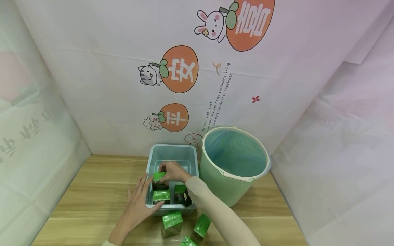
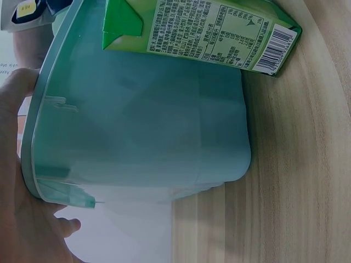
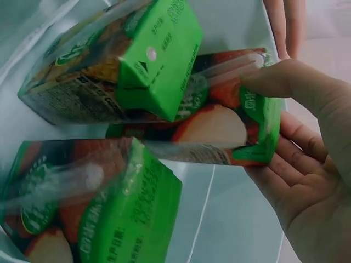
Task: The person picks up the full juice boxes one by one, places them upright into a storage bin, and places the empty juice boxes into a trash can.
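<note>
My right hand [image 1: 173,172] reaches into a grey-blue plastic bin [image 1: 167,146] and grips a juice box [image 3: 219,126], thumb on its front face and fingers beneath. The box has a green top, fruit pictures and a wrapped straw. Two more juice boxes [image 3: 159,60] [image 3: 93,203] stand beside it in the bin. At the bin's near left corner, my left hand [image 1: 136,205] rests against the rim [image 2: 41,104], thumb spread from the long fingers. Outside the bin, close to its wall, stands another green juice box [image 2: 203,33].
On the wooden table [image 1: 107,177] before the bin are further juice boxes [image 1: 201,225] [image 1: 187,241]. A tall pale green bucket [image 1: 224,188] with a bag lining stands right of the bin. Printed white cloth [image 1: 117,112] hangs behind and at both sides.
</note>
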A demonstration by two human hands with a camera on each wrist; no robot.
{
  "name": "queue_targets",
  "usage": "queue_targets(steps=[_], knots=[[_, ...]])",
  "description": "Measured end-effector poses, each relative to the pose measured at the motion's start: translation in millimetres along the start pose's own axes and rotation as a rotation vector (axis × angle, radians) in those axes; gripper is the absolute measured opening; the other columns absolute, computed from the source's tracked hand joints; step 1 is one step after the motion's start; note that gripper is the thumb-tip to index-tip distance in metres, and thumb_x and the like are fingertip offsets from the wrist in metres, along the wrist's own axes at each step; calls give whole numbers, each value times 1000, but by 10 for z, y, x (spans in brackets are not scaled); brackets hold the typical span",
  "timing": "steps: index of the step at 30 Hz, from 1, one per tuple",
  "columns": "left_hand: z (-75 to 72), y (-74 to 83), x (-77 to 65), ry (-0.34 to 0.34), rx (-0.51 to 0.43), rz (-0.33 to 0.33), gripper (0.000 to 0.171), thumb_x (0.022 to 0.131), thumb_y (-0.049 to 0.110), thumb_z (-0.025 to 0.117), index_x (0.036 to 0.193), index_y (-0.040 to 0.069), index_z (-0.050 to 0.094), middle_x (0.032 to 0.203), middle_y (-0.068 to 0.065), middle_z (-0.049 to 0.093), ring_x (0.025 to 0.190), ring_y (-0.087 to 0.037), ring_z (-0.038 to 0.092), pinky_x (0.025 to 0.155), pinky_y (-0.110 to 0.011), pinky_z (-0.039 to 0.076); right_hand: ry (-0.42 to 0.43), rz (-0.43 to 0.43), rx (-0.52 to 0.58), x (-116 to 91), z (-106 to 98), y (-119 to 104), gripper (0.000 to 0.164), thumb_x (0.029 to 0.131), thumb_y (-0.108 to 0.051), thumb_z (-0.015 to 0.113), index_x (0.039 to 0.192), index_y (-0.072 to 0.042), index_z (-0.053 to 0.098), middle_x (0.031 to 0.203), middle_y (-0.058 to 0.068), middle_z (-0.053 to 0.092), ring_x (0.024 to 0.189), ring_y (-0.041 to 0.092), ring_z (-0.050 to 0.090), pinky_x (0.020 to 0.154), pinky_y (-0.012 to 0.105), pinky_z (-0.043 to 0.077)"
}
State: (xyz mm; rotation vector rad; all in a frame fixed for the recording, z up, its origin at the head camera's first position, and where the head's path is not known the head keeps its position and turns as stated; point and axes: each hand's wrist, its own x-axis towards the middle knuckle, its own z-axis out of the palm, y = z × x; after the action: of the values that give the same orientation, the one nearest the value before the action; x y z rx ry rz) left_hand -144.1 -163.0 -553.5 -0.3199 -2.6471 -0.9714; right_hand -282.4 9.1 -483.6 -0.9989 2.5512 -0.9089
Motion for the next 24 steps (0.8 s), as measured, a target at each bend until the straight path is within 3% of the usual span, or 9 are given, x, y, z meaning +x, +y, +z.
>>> queue_targets(steps=[11,24], knots=[[-15,0,-5,-9,-13,1,100,86,50,84,164,14,34,174,-20,22,155,-52,22,110,-89,7,-118,53,-72,84,65,23,28,83,-8,91,101,-8,69,91,-3,69,75,2,59,70,17,52],[-18,0,4,-1,-12,18,100,85,48,85,165,17,34,174,-20,21,155,-52,22,109,-90,10,-167,80,-96,129,84,96,28,86,-7,89,99,-9,65,88,-4,63,72,5,53,68,19,49]])
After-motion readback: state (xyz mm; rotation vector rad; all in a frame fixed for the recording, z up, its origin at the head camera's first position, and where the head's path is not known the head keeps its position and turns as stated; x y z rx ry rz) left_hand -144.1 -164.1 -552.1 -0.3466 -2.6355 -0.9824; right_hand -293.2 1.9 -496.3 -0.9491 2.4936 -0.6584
